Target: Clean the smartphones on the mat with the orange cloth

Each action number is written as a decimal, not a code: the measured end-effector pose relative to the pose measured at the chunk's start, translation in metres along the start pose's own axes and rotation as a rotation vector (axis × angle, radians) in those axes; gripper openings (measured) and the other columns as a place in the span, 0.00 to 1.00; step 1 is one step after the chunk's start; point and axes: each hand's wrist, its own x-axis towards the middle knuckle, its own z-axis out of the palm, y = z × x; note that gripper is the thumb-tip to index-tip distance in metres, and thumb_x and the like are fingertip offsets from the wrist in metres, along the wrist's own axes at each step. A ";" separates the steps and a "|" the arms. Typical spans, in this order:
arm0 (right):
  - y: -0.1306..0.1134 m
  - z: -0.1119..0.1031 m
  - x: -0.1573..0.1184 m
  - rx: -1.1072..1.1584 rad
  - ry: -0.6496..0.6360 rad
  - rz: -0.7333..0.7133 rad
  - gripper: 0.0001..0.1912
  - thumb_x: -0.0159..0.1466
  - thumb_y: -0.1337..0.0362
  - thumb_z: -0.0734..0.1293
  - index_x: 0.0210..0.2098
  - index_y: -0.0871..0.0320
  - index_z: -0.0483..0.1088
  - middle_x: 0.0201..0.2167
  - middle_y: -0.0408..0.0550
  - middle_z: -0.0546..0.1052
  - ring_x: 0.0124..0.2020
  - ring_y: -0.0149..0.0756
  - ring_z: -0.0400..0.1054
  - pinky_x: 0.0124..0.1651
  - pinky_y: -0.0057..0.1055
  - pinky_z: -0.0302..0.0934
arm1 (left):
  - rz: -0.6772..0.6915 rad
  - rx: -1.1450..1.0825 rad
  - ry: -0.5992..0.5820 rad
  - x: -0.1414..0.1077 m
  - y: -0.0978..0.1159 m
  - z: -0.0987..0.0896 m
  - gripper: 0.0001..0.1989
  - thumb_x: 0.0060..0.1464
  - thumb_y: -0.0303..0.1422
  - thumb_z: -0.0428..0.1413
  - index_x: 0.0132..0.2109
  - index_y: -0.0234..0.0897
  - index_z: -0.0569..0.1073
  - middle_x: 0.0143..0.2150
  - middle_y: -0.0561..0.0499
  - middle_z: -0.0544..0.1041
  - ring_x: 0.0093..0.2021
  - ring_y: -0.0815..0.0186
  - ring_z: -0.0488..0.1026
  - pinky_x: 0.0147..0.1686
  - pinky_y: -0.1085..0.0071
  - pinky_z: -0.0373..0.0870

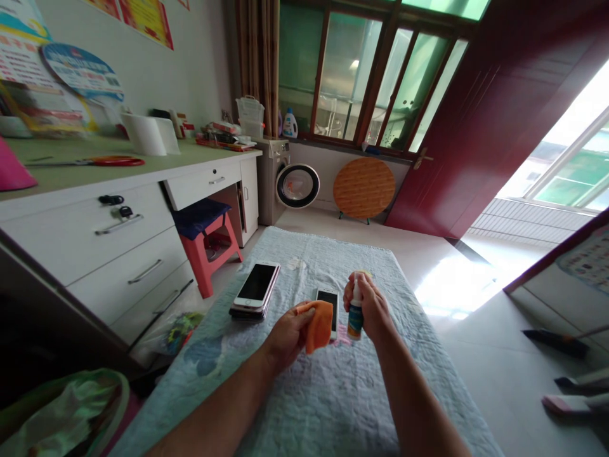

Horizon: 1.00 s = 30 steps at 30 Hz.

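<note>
My left hand (288, 336) pinches an orange cloth (320, 327), which hangs over the lower left part of a white smartphone (328, 298). That phone lies face up, its dark screen partly hidden by the cloth. Wrapped around a small spray bottle (354, 317) is my right hand (372, 303), just right of the phone. The bottle is upright, with a blue and orange label, and its top is partly covered by my fingers. Farther left, a stack of smartphones (257, 285) rests on the quilted cloth, a white one on top.
A pale blue quilted cover (333, 393) spreads under everything. Left stands a desk (190, 168) with scissors (114, 161) and a paper roll (145, 134); a red stool (207, 254) is tucked beneath. Beyond are a washing machine (272, 171) with its door open and a round wooden tabletop (364, 187).
</note>
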 end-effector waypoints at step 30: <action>0.054 -0.076 0.054 -0.797 0.337 -0.155 0.13 0.55 0.58 0.65 0.37 0.55 0.73 0.30 0.45 0.73 0.33 0.38 0.65 0.41 0.35 0.61 | -0.167 0.228 -0.378 -0.024 -0.014 0.023 0.23 0.38 0.28 0.69 0.44 0.37 0.73 0.35 0.52 0.71 0.29 0.70 0.67 0.29 0.73 0.68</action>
